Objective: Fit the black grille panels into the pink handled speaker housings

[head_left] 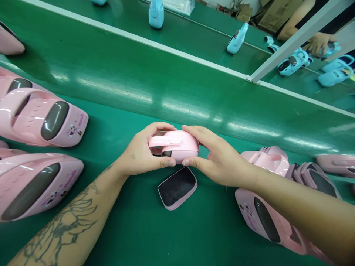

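Observation:
My left hand (144, 149) and my right hand (215, 157) grip a small pink plastic housing with a handle (185, 146) from both sides. On the left side, my fingers and thumb are around the handle end. My right thumb and fingers press on the rounded end. Just below it, touching neither hand, a pink-rimmed cover with a dark panel (177, 187) lies on the green table. What kind of device the housing belongs to cannot be made out.
Pink housings with dark windows and cartoon prints (73, 127) stand at the left. More housings (263, 218) and stacked dark-panelled covers (318, 181) lie under and beside my right forearm. Behind a pale rail (155, 40) stand blue housings (156, 14); a co-worker's hand (318, 44) touches one.

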`<state>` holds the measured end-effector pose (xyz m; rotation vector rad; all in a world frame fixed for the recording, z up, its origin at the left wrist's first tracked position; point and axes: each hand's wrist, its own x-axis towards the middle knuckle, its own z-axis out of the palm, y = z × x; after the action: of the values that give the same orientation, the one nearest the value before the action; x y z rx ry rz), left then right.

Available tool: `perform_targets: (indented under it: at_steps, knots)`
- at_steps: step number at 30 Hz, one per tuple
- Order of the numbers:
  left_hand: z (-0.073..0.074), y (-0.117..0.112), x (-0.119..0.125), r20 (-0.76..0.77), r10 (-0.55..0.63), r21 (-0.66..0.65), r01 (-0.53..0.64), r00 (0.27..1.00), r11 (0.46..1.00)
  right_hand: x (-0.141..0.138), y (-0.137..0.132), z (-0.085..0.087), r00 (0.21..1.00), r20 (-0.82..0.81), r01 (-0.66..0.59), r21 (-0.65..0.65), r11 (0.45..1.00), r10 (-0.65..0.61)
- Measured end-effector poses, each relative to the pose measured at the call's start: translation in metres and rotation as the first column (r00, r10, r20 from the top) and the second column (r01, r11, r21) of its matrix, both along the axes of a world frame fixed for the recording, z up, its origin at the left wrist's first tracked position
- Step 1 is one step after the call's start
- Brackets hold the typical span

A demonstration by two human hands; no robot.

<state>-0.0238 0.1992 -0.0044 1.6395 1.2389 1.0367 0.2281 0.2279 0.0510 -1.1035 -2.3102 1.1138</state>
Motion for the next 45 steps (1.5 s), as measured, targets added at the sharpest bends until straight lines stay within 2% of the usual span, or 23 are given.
perform_targets:
  at_steps: [3,6,9,12,14,16,18,20,21,22,24,26,30,32,34,36,39,42,45]
  knots:
    - [-0.009,0.004,-0.003,0.193,-0.029,-0.077,0.045,0.981,0.996,0.003,0.011,-0.001,0.993,-0.063,0.092,-0.149,0.984,-0.103]
    - [-0.009,0.005,0.003,0.459,-0.023,-0.126,0.091,0.888,0.988,0.003,0.017,0.007,0.951,-0.236,0.094,-0.388,0.917,-0.197]
    - [0.008,-0.005,0.021,0.565,-0.001,-0.103,0.072,0.825,0.992,-0.006,0.001,0.026,0.869,-0.387,0.054,-0.542,0.839,-0.307]
    - [0.032,-0.029,0.044,0.598,-0.015,-0.067,0.069,0.802,0.995,-0.014,-0.036,0.043,0.816,-0.465,0.042,-0.545,0.837,-0.344]
    - [0.045,-0.050,0.052,0.614,0.009,-0.056,0.033,0.789,0.998,-0.013,-0.065,0.046,0.799,-0.487,0.037,-0.545,0.838,-0.352]
    - [0.054,-0.070,0.053,0.553,0.054,-0.064,-0.021,0.832,0.998,-0.005,-0.090,0.042,0.808,-0.439,0.112,-0.539,0.835,-0.392]
    - [0.060,-0.089,0.050,0.392,0.136,-0.081,-0.113,0.910,0.990,0.006,-0.108,0.033,0.810,-0.334,0.304,-0.464,0.832,-0.482]
    - [0.064,-0.103,0.046,0.190,0.214,-0.076,-0.203,0.958,0.976,0.015,-0.120,0.024,0.784,-0.264,0.496,-0.278,0.822,-0.562]
    - [0.065,-0.109,0.044,0.101,0.231,-0.057,-0.226,0.968,0.972,0.018,-0.124,0.020,0.785,-0.251,0.541,-0.170,0.824,-0.567]
    - [0.066,-0.113,0.043,0.030,0.234,-0.031,-0.233,0.972,0.972,0.019,-0.127,0.018,0.805,-0.241,0.541,-0.073,0.838,-0.542]
    - [0.067,-0.119,0.041,-0.058,0.226,0.025,-0.225,0.972,0.974,0.019,-0.129,0.016,0.876,-0.208,0.455,0.048,0.889,-0.436]
    - [0.069,-0.124,0.041,-0.095,0.226,0.074,-0.219,0.970,0.973,0.019,-0.132,0.019,0.924,-0.155,0.363,0.064,0.930,-0.350]
    - [0.073,-0.145,0.050,-0.120,0.197,0.064,-0.190,0.973,0.980,0.030,-0.148,0.032,0.953,-0.064,0.298,0.013,0.955,-0.296]
    - [0.072,-0.162,0.059,-0.101,0.139,0.001,-0.139,0.985,0.990,0.041,-0.165,0.039,0.958,-0.018,0.287,-0.028,0.958,-0.287]
    - [0.065,-0.180,0.068,-0.059,0.034,-0.041,-0.036,0.998,0.999,0.053,-0.186,0.043,0.957,0.021,0.290,-0.065,0.955,-0.290]
    - [0.051,-0.196,0.075,-0.019,-0.081,-0.031,0.080,0.997,0.996,0.061,-0.208,0.039,0.953,0.044,0.304,-0.094,0.948,-0.301]
    - [0.025,-0.212,0.080,0.009,-0.192,-0.027,0.192,0.981,0.981,0.065,-0.233,0.024,0.944,0.055,0.330,-0.168,0.929,-0.325]
    - [0.008,-0.221,0.082,0.031,-0.245,-0.062,0.246,0.969,0.967,0.064,-0.244,0.009,0.934,0.071,0.356,-0.277,0.892,-0.351]
    - [0.004,-0.222,0.084,0.055,-0.264,-0.043,0.267,0.963,0.963,0.062,-0.241,0.007,0.935,0.106,0.354,-0.359,0.864,-0.338]
